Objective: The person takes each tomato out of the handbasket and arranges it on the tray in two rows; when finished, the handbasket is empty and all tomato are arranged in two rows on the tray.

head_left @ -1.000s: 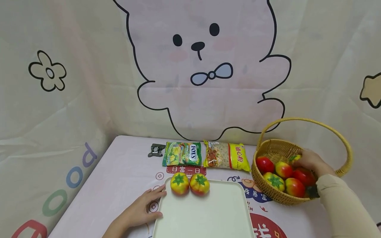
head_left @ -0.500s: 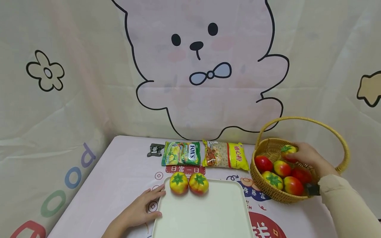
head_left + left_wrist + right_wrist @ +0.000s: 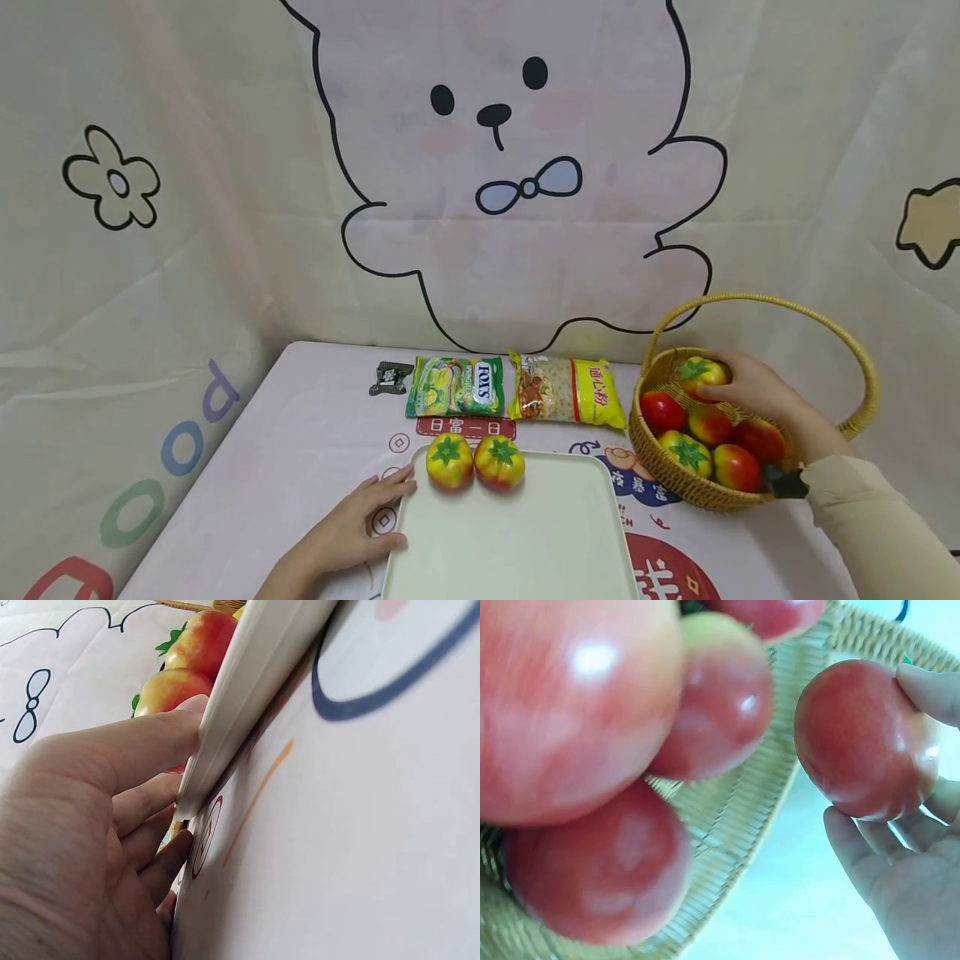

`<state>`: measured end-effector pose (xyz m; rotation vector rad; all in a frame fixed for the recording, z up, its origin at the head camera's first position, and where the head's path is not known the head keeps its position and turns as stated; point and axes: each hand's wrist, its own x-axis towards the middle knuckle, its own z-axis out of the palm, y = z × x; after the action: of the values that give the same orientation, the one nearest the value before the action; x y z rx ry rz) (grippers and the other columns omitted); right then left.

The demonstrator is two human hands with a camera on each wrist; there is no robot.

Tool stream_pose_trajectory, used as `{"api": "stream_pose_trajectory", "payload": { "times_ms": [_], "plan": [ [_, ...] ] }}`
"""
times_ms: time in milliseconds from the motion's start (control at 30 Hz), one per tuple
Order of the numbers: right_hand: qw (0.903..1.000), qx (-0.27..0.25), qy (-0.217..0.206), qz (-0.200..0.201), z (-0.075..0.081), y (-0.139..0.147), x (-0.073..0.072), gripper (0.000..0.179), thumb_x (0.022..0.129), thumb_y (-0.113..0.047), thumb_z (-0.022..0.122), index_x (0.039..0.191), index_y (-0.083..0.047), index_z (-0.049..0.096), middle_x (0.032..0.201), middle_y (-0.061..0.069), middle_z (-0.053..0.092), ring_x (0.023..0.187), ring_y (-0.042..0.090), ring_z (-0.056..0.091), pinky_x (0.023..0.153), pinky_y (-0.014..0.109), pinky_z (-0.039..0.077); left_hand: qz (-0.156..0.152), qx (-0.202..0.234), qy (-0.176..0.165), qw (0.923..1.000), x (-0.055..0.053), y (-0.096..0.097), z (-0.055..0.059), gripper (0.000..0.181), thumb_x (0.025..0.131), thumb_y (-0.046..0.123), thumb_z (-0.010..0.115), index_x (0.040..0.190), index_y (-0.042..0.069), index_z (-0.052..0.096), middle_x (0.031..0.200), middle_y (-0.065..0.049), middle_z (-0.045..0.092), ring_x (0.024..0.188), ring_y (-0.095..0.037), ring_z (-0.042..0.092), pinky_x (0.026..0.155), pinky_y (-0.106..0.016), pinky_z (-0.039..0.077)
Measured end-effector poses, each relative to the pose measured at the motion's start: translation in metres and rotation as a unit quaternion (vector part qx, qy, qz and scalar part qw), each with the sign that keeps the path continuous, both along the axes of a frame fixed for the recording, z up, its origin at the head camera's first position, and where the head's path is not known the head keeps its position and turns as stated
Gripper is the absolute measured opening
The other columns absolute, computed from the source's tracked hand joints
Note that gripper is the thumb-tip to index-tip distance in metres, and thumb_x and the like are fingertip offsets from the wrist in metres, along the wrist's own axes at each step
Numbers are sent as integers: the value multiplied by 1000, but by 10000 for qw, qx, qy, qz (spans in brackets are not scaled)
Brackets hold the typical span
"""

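Observation:
My right hand (image 3: 750, 385) grips a toy tomato (image 3: 701, 375), yellow with a green star-shaped top and red underneath. It holds this tomato over the far part of the wicker basket (image 3: 678, 487). In the right wrist view the thumb and fingers pinch the red side of the tomato (image 3: 859, 739). My left hand (image 3: 348, 529) rests against the left edge of the cream tray (image 3: 525, 542), fingers spread and touching the rim. Two similar toy tomatoes (image 3: 450, 462) sit side by side in the tray's far left corner.
In the basket lie several red and yellow toy fruits (image 3: 737, 467), under its tall arched handle (image 3: 825, 321). Along the table's back edge lie a small dark packet (image 3: 392, 378), a green FOX'S candy bag (image 3: 457, 387) and a yellow pasta bag (image 3: 568, 392). A cartoon cloth hangs behind.
The right hand has lifted the tomato from among the fruits and moved it leftward toward the basket's far left side. The left hand stays at the tray's edge.

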<state>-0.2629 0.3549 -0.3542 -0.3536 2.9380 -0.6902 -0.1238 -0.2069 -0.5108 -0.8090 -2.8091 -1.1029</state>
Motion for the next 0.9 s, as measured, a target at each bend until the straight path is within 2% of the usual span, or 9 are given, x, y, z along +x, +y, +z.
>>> {"api": "stream_pose_trajectory", "payload": {
  "times_ms": [133,300,467,633,800,900],
  "plan": [
    [9997,-48,188,131,1,-10,7,73,87,-36,66,140,5,36,124,28,50,107,42,51,87,60,48,-3,-9,76,10000,1,0,0,61,78,41,72,132,17,56,146,-2,45,135,-24,42,109,-50,24],
    [9993,-262,164,193,2,-24,17,72,87,-35,66,142,0,35,131,28,45,111,43,48,88,61,49,1,-37,114,9999,0,-1,0,61,78,42,72,132,17,56,146,-2,45,135,-25,42,109,-53,25],
    [9986,-467,197,114,-4,-36,25,72,87,-36,66,142,-2,35,133,27,43,110,43,48,87,59,50,5,-57,75,10000,0,-1,-1,61,79,43,71,133,18,56,147,-2,45,134,-28,42,108,-56,26],
    [9976,-650,211,104,-11,-51,34,70,87,-36,67,142,-5,36,133,26,43,110,43,49,82,55,53,33,-35,-55,10000,0,0,0,61,79,44,71,133,19,55,147,-1,44,135,-30,41,110,-55,25],
    [9956,-813,411,215,-16,-65,43,68,86,-34,68,141,-8,38,133,24,44,108,39,50,81,54,54,78,19,-102,9999,0,0,0,61,79,44,71,133,20,55,147,1,44,135,-31,41,115,-31,19],
    [9935,-949,549,317,-19,-74,48,67,85,-30,70,140,-7,40,132,22,45,108,37,51,81,46,55,94,50,-80,9999,-1,-1,-1,62,78,44,72,133,20,55,147,1,44,135,-30,41,114,-19,14]
  ]
}}
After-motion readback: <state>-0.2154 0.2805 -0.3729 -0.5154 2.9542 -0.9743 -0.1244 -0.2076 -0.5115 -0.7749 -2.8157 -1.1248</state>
